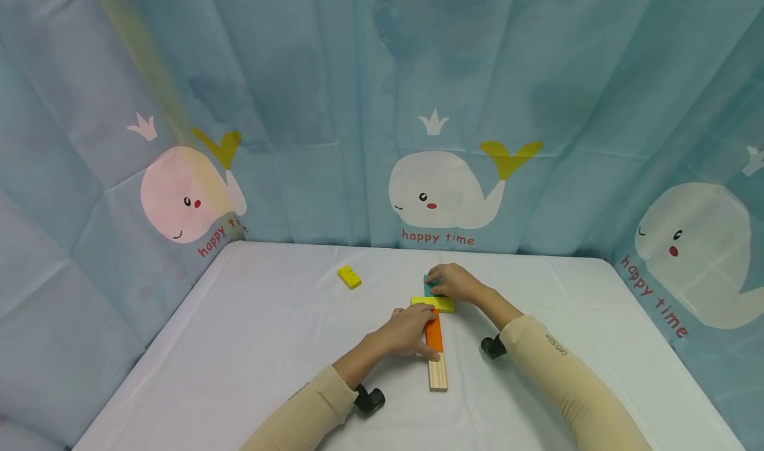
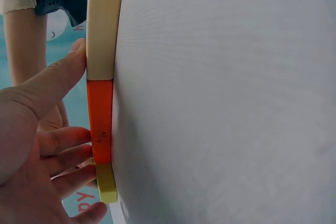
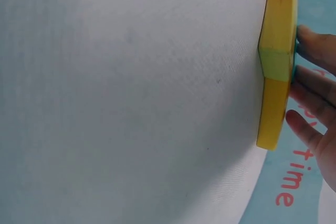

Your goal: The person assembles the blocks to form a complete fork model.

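A row of blocks lies on the white table. Nearest is a plain wooden block [image 1: 438, 378], then an orange block [image 1: 434, 337], a yellow block [image 1: 421, 301] set crosswise, and a teal block [image 1: 427, 285] at the far end. My left hand [image 1: 407, 333] reaches over the row from the left. In the left wrist view its thumb lies at the wooden block [image 2: 102, 30], and its spread fingertips are at the orange block [image 2: 101, 121] and the yellow one [image 2: 107, 183]. My right hand [image 1: 456, 282] partly hides the teal block, fingertips extended at the row's far end [image 3: 274, 114].
A separate yellow block [image 1: 349, 277] lies back left of the row. Behind the table hangs a blue curtain [image 1: 322, 139] printed with white whales. A black wrist device [image 1: 369, 400] sits below the left sleeve, and another [image 1: 493, 347] beside the right one.
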Demonstrator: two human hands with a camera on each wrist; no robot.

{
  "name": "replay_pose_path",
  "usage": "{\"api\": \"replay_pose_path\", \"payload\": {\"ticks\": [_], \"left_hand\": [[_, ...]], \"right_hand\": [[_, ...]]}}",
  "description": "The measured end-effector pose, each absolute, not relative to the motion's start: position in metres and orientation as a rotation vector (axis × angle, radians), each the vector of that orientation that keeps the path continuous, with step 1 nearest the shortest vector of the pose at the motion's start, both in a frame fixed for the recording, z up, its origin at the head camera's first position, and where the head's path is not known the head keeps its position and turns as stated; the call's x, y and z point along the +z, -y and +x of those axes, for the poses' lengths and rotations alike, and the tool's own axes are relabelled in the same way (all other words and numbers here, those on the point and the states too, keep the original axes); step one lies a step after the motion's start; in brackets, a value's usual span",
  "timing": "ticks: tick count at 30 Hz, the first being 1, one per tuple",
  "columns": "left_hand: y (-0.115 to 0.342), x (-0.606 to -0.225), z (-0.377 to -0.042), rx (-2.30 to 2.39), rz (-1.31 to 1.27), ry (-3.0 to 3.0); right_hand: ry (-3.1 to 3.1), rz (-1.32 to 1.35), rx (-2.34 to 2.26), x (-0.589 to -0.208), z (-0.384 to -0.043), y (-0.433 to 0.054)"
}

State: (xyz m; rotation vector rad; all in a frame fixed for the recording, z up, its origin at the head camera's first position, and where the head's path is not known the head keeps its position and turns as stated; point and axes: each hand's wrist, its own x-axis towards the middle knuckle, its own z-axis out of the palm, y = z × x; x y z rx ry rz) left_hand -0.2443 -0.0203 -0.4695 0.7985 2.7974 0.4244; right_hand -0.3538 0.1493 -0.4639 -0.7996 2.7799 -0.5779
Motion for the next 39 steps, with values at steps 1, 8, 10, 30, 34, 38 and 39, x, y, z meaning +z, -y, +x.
{"api": "replay_pose_path", "payload": {"ticks": [1,8,10,30,34,38,39], "left_hand": [[0.0204,-0.4694,-0.2440,0.425,0.796,-2.797],[0.0204,-0.4702,-0.2433,0.435,0.793,-2.796],[0.0206,-0.4709,-0.2432,0.437,0.799,-2.796],[0.0209,-0.4695,-0.2443,0.405,0.828,-2.795],[0.0216,-0.4690,-0.2445,0.422,0.832,-2.799],[0.0227,-0.4672,-0.2441,0.432,0.838,-2.809],[0.0228,-0.4667,-0.2440,0.438,0.837,-2.806]], "right_hand": [[-2.782,-0.798,-0.580,-0.4645,-0.3538,-0.1492],[-2.801,-0.834,-0.568,-0.4662,-0.3528,-0.1481],[-2.808,-0.836,-0.566,-0.4677,-0.3525,-0.1482],[-2.890,-0.869,-0.487,-0.4691,-0.3477,-0.1478],[-2.909,-0.870,-0.522,-0.4690,-0.3459,-0.1478],[-2.921,-0.891,-0.537,-0.4679,-0.3448,-0.1475],[-2.924,-0.903,-0.530,-0.4676,-0.3446,-0.1474]]}}
